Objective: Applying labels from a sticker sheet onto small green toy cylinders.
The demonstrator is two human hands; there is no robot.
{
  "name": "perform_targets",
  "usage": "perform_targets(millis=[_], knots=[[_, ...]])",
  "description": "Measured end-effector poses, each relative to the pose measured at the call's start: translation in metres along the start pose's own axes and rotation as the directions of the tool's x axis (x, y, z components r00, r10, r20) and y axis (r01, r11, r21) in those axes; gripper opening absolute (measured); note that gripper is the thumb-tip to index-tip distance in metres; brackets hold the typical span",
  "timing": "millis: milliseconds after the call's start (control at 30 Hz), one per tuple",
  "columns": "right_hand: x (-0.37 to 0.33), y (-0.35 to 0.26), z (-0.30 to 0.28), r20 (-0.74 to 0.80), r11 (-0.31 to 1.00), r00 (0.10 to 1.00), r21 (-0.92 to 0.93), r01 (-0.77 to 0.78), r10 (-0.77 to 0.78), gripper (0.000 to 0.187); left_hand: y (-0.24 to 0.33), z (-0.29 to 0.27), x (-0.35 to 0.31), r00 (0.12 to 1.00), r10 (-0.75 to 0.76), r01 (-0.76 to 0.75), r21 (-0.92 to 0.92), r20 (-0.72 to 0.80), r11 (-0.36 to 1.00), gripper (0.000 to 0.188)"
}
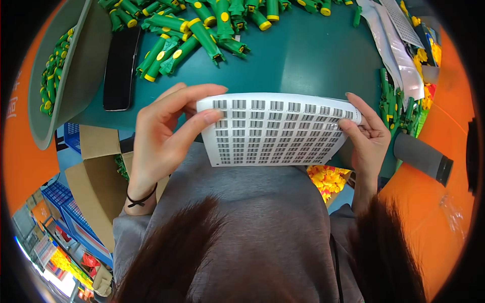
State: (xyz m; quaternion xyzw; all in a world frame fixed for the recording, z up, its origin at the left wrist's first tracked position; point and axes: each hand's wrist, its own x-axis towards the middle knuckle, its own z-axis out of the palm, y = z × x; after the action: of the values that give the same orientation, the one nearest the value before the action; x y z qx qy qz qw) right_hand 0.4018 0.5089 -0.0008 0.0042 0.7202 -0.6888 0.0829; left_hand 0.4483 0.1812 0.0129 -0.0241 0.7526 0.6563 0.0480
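Note:
Between my two hands I hold a white sheet of barcode stickers (pixel 273 134), printed with many rows of small barcodes. Its upper edge is bent over, and the lower part hangs toward my body. My left hand (pixel 169 129) pinches the upper left corner between thumb and fingers. The upper right corner is gripped by my right hand (pixel 369 129), its thumb on the near face. Beyond the sheet, a heap of green tube-shaped pieces with yellow round ends (pixel 202 33) lies on the green table (pixel 308 65).
A black phone (pixel 121 68) lies at the left, beside a grey bin (pixel 83 76) holding more green pieces. Silvery plastic bags (pixel 391 45) lie at the far right. A dark grey cylinder (pixel 422 157) is at the right. Below stand a cardboard box (pixel 91 197) and yellow pieces (pixel 328 179).

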Motion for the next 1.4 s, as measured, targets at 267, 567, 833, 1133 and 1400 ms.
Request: perform_targets(millis=[267, 567, 833, 1133, 1400], knots=[[0.011, -0.014, -0.008, 0.035, 0.968, 0.984, -0.187, -0.167, 0.176, 0.028, 0.001, -0.015, 0.02, 0.974, -0.149, 0.175, -0.149, 0.171, 0.973, 0.018], [0.027, 0.002, -0.005, 0.146, 0.982, 0.971, -0.033, -0.188, 0.191, 0.027, -0.017, -0.008, 0.025, 0.969, -0.197, 0.213, -0.103, 0.151, 0.971, 0.018], [0.03, 0.007, -0.003, 0.147, 0.969, 0.962, -0.128, -0.211, 0.229, 0.018, -0.019, -0.012, 0.027, 0.978, -0.18, 0.188, -0.078, 0.101, 0.979, 0.018], [0.05, 0.019, 0.001, 0.104, 0.877, 0.992, -0.465, 0.116, -0.076, 0.006, -0.031, 0.012, 0.043, 0.899, 0.436, -0.355, 0.641, 0.035, 0.681, 0.041], [0.054, 0.007, -0.003, 0.229, 0.909, 0.92, -0.349, -0.227, 0.318, 0.009, -0.047, 0.015, 0.046, 0.869, 0.478, -0.427, 0.684, 0.128, 0.592, 0.038]])
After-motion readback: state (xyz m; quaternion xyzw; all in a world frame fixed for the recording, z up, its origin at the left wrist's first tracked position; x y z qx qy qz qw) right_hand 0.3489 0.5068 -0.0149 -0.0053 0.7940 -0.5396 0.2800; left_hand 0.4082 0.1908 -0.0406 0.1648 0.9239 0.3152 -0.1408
